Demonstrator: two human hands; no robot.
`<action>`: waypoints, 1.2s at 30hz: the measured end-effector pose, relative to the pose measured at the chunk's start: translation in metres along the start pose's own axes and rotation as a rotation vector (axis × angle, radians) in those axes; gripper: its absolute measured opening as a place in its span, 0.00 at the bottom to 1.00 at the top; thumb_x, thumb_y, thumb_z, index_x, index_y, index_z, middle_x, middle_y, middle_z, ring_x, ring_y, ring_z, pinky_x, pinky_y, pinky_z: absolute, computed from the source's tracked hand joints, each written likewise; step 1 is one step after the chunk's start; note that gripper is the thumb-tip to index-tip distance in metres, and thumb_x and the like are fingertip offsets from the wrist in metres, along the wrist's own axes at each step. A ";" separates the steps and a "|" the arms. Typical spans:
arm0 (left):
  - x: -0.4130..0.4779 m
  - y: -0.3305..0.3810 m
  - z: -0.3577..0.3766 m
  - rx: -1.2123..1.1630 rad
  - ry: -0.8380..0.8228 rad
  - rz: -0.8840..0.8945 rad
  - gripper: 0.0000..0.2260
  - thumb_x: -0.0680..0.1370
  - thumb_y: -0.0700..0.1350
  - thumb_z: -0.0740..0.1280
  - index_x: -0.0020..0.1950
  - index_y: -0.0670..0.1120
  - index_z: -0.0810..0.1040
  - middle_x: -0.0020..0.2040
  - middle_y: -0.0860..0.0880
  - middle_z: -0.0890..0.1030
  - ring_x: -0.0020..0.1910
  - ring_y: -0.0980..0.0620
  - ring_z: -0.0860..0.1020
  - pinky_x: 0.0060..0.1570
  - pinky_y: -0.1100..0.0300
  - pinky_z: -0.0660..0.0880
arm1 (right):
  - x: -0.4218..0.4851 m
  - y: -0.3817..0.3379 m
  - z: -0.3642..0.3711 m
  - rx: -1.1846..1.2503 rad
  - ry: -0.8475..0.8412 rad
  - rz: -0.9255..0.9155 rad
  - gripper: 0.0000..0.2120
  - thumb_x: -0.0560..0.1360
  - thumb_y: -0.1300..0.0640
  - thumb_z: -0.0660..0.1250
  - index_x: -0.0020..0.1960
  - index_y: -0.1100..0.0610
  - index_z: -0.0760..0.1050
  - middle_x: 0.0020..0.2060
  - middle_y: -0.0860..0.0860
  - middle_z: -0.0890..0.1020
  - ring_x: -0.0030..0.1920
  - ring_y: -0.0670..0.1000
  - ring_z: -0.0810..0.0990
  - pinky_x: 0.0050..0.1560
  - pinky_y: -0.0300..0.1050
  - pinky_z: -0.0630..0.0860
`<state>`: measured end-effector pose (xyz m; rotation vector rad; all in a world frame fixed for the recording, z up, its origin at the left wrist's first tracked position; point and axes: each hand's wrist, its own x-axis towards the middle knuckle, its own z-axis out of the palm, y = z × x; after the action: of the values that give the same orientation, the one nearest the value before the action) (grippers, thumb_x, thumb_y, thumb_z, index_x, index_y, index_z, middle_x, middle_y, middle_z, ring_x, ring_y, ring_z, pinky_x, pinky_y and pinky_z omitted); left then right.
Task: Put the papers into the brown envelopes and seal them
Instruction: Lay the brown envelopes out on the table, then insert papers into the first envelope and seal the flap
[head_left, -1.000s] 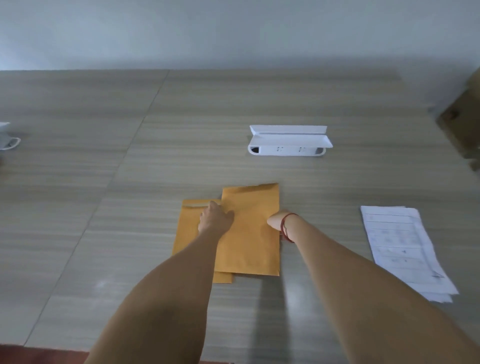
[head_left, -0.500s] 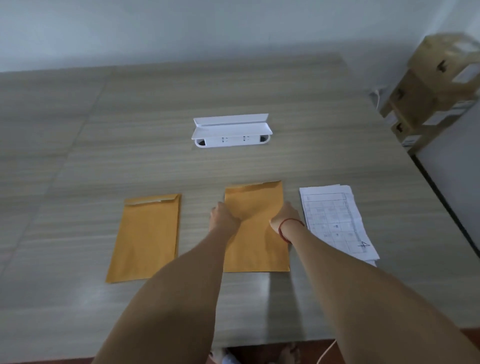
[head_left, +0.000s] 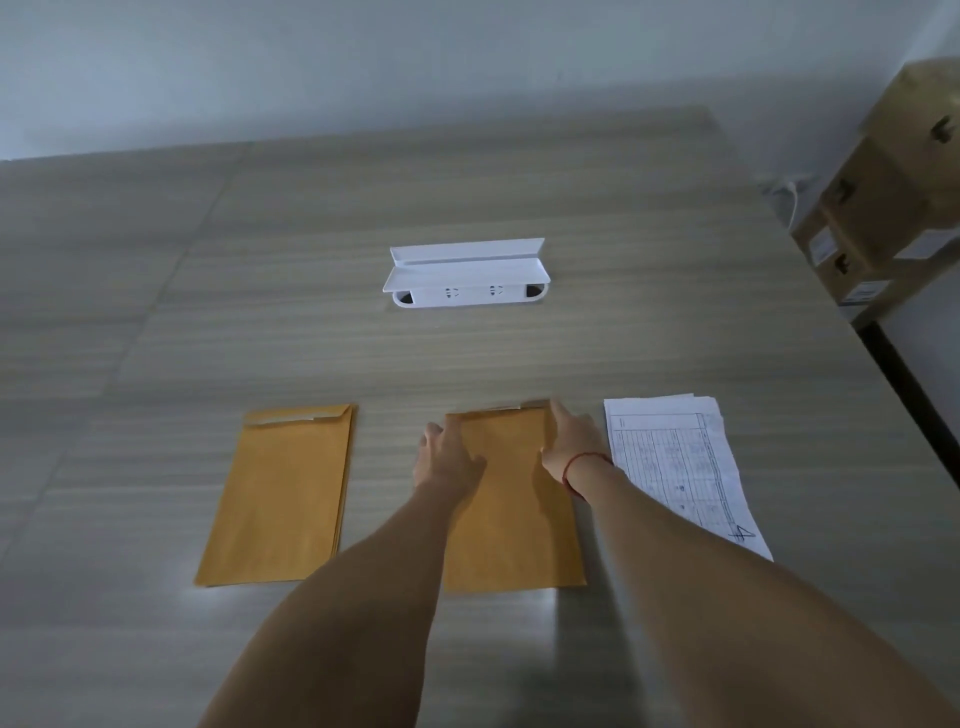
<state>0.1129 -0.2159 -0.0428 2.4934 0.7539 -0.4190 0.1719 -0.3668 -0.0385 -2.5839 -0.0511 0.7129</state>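
A grey wood-grain table (head_left: 649, 332) fills the view. Nearest, a brown envelope (head_left: 514, 525) lies flat at 6 o'clock. A second brown envelope (head_left: 280, 493) sits apart at its 9 o'clock, and printed papers (head_left: 675, 462) lie just beside it at 3 o'clock. A white socket box (head_left: 467, 275) stands at 12 o'clock, cardboard boxes (head_left: 893, 197) sit off the table at 2 o'clock, and a pale wall (head_left: 415, 62) is behind. The left hand (head_left: 449, 457) rests with straight fingers on the near envelope's upper left edge. The right hand (head_left: 571, 441), fingers stretched, touches its upper right corner. The hands are apart and grip nothing.
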 end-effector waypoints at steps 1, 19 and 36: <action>0.005 0.001 -0.001 -0.008 -0.012 0.007 0.30 0.76 0.50 0.69 0.74 0.48 0.60 0.66 0.42 0.67 0.67 0.41 0.68 0.63 0.48 0.71 | 0.003 -0.002 -0.001 -0.002 -0.019 -0.004 0.38 0.77 0.65 0.62 0.78 0.44 0.47 0.73 0.59 0.60 0.64 0.58 0.74 0.57 0.50 0.78; 0.049 0.011 -0.014 -0.006 -0.140 -0.002 0.37 0.76 0.53 0.68 0.78 0.50 0.51 0.70 0.42 0.65 0.71 0.40 0.64 0.67 0.49 0.67 | 0.035 -0.018 -0.001 -0.246 -0.068 0.007 0.29 0.81 0.50 0.57 0.78 0.49 0.50 0.70 0.58 0.65 0.66 0.59 0.71 0.63 0.52 0.73; -0.023 0.128 0.059 -0.098 -0.154 0.185 0.15 0.76 0.47 0.67 0.58 0.41 0.76 0.60 0.42 0.77 0.58 0.43 0.77 0.55 0.52 0.76 | -0.013 0.123 -0.075 -0.052 0.153 0.343 0.14 0.75 0.56 0.65 0.59 0.58 0.74 0.60 0.58 0.75 0.59 0.58 0.76 0.58 0.51 0.76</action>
<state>0.1601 -0.3499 -0.0342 2.3817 0.4672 -0.4883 0.1874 -0.5106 -0.0286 -2.7190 0.4364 0.6337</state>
